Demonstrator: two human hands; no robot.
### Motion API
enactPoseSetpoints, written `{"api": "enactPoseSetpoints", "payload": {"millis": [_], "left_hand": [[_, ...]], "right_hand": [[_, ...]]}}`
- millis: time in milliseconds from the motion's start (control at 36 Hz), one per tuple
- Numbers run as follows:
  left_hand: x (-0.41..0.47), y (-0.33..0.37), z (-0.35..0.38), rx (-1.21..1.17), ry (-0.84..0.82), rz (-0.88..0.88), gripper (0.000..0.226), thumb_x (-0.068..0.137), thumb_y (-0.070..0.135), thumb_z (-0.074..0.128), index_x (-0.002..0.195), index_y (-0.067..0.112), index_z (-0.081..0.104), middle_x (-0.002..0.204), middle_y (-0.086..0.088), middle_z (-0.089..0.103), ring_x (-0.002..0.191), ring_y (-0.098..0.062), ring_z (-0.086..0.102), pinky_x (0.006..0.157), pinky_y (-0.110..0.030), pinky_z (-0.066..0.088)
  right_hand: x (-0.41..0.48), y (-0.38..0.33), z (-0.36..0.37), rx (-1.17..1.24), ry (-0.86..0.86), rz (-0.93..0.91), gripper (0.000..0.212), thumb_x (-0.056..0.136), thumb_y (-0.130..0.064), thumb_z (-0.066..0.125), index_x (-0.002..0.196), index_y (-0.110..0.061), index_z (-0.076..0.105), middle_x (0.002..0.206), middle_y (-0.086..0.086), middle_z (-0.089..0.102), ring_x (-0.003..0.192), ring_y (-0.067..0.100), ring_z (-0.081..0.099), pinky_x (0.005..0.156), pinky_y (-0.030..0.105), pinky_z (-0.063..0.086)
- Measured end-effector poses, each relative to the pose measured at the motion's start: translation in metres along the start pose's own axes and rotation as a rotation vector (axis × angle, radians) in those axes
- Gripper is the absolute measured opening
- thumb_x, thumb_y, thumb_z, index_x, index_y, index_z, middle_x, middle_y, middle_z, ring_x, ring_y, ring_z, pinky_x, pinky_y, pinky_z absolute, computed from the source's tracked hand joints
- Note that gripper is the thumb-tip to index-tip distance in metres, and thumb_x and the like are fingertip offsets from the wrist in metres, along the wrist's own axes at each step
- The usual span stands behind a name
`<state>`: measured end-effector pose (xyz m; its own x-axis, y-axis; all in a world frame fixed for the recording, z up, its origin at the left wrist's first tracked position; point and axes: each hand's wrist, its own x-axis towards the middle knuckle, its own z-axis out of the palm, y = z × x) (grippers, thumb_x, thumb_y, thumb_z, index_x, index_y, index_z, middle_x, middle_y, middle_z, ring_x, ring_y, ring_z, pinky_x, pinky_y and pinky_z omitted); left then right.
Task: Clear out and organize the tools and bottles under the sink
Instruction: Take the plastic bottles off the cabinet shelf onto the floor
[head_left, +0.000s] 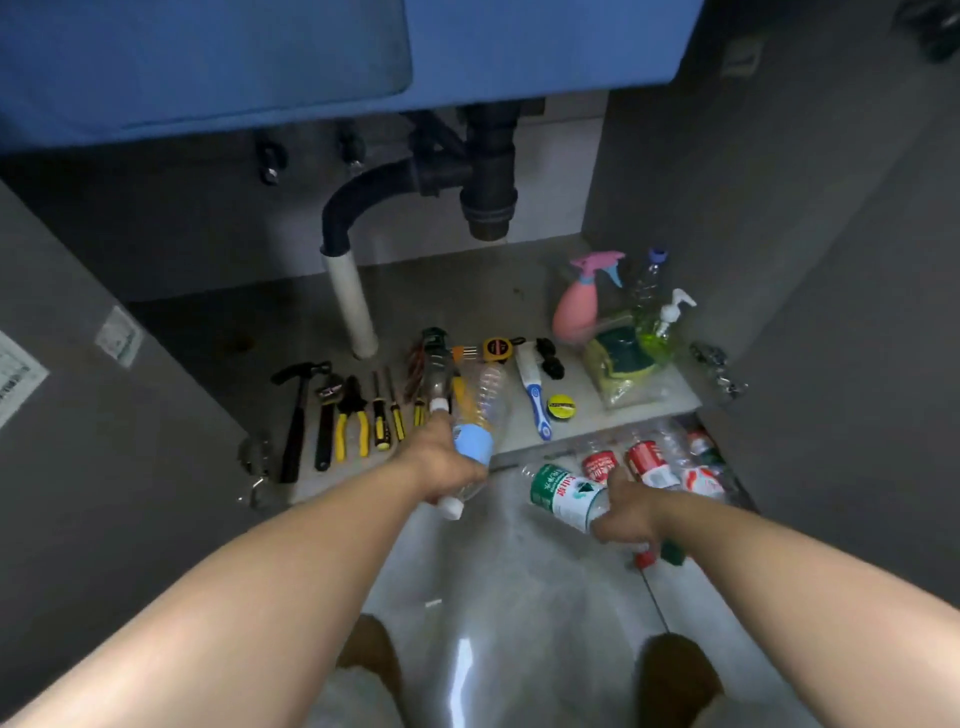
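A blue sink (311, 52) is seen across the top, and beneath it an open cupboard (467, 291) is shown with its grey doors swung out to either side. A black drain pipe (488, 171) is hung under the sink, and a white pipe (350, 306) is run down to the cupboard floor. Two bare forearms are stretched forward from the bottom edge. A clear bottle with a blue label (480, 415) is gripped by the left hand (441, 462), fingers curled round it and its cap pointed back toward the person, above the cupboard's front edge. A second clear bottle (436, 369) is seen just beyond that hand; whether it is touched cannot be told. A green-and-white labelled bottle (563, 493) is gripped near its neck by the right hand (628, 512) and held tilted over the tiled floor. A heap of red-labelled bottles (649, 462) is piled on that floor, just below the cupboard's right front edge. At the back right, a pink spray bottle (576, 306), a pump bottle (660, 332) and a bag of sponges (623, 364) are grouped closely. Along the front left, a hammer (296, 415), a wrench (326, 415), yellow-handled pliers (352, 421) and screwdrivers (381, 421) are laid side by side. A white-and-blue brush (535, 400), a tape measure (497, 349) and a small yellow roll (561, 405) are laid right of the held bottle.
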<state>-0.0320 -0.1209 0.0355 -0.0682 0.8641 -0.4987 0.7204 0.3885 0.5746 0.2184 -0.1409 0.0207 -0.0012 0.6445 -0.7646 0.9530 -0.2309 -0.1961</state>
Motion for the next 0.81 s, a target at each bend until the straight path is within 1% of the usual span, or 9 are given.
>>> {"api": "enactPoseSetpoints", "payload": {"millis": [56, 167, 278, 389, 444, 500, 556, 639, 806], "left_hand": [[-0.007, 0.000, 0.029, 0.014, 0.026, 0.020, 0.085, 0.067, 0.035, 0.082, 0.140, 0.025, 0.040, 0.120, 0.000, 0.057, 0.102, -0.024, 0.061, 0.083, -0.035, 0.056], [-0.018, -0.011, 0.085, -0.128, 0.019, 0.038, 0.069, 0.066, 0.032, 0.084, 0.125, 0.024, 0.049, 0.112, 0.000, 0.062, 0.092, -0.019, 0.063, 0.074, -0.028, 0.051], [-0.022, -0.025, 0.122, -0.238, -0.009, 0.017, 0.066, 0.066, 0.031, 0.085, 0.119, 0.032, 0.046, 0.112, 0.001, 0.062, 0.086, -0.015, 0.066, 0.070, -0.027, 0.054], [-0.014, -0.038, 0.148, -0.289, -0.013, -0.042, 0.074, 0.069, 0.033, 0.087, 0.130, 0.029, 0.045, 0.119, 0.000, 0.061, 0.101, -0.019, 0.064, 0.080, -0.033, 0.054], [-0.008, -0.043, 0.159, -0.306, -0.035, -0.057, 0.076, 0.072, 0.033, 0.087, 0.135, 0.025, 0.045, 0.127, -0.001, 0.060, 0.109, -0.020, 0.063, 0.081, -0.028, 0.050], [-0.004, -0.046, 0.167, -0.316, -0.057, -0.070, 0.075, 0.076, 0.032, 0.086, 0.139, 0.022, 0.044, 0.132, -0.002, 0.060, 0.115, -0.021, 0.062, 0.089, -0.031, 0.051], [-0.002, -0.048, 0.174, -0.311, -0.072, -0.091, 0.075, 0.079, 0.032, 0.084, 0.141, 0.021, 0.042, 0.135, -0.003, 0.059, 0.117, -0.023, 0.061, 0.097, -0.036, 0.052], [0.001, -0.050, 0.181, -0.315, -0.080, -0.146, 0.075, 0.081, 0.033, 0.082, 0.142, 0.021, 0.041, 0.136, -0.004, 0.057, 0.119, -0.024, 0.060, 0.099, -0.038, 0.052], [0.012, -0.046, 0.188, -0.331, -0.107, -0.190, 0.077, 0.082, 0.034, 0.081, 0.146, 0.020, 0.039, 0.140, -0.005, 0.056, 0.126, -0.026, 0.057, 0.107, -0.045, 0.048]], "right_hand": [[0.006, 0.010, 0.027, 0.120, -0.005, 0.066, 0.104, 0.089, -0.040, 0.065, 0.158, -0.011, -0.008, 0.155, 0.016, 0.036, 0.134, 0.032, 0.048, 0.105, 0.039, 0.045], [0.027, 0.028, 0.074, 0.212, 0.131, 0.061, 0.105, 0.089, -0.040, 0.065, 0.157, -0.015, -0.011, 0.154, 0.014, 0.035, 0.131, 0.032, 0.050, 0.102, 0.039, 0.049], [0.056, 0.036, 0.094, 0.043, 0.303, 0.018, 0.090, 0.090, -0.047, 0.060, 0.155, -0.021, 0.003, 0.152, 0.016, 0.036, 0.128, 0.035, 0.052, 0.101, 0.045, 0.048], [0.087, 0.027, 0.100, -0.124, 0.345, -0.008, 0.074, 0.097, -0.045, 0.056, 0.152, -0.035, 0.007, 0.164, 0.017, 0.009, 0.125, 0.040, 0.055, 0.096, 0.052, 0.053], [0.099, 0.024, 0.105, -0.207, 0.391, -0.038, 0.076, 0.094, -0.036, 0.064, 0.148, -0.039, 0.010, 0.165, 0.017, 0.008, 0.122, 0.040, 0.057, 0.091, 0.050, 0.056], [0.108, 0.023, 0.111, -0.277, 0.423, -0.054, 0.088, 0.087, -0.025, 0.072, 0.146, -0.040, 0.010, 0.164, 0.016, 0.011, 0.122, 0.039, 0.055, 0.088, 0.049, 0.057], [0.115, 0.022, 0.115, -0.329, 0.422, -0.066, 0.098, 0.080, -0.020, 0.078, 0.147, -0.040, 0.009, 0.164, 0.015, 0.010, 0.128, 0.041, 0.050, 0.088, 0.051, 0.055], [0.122, 0.027, 0.118, -0.383, 0.384, -0.070, 0.104, 0.077, -0.016, 0.082, 0.148, -0.037, 0.009, 0.164, 0.014, 0.005, 0.133, 0.044, 0.044, 0.091, 0.053, 0.053], [0.134, 0.041, 0.120, -0.338, 0.236, 0.025, 0.102, 0.085, -0.019, 0.077, 0.153, -0.042, 0.005, 0.166, 0.010, -0.010, 0.140, 0.042, 0.034, 0.101, 0.054, 0.048]]}}
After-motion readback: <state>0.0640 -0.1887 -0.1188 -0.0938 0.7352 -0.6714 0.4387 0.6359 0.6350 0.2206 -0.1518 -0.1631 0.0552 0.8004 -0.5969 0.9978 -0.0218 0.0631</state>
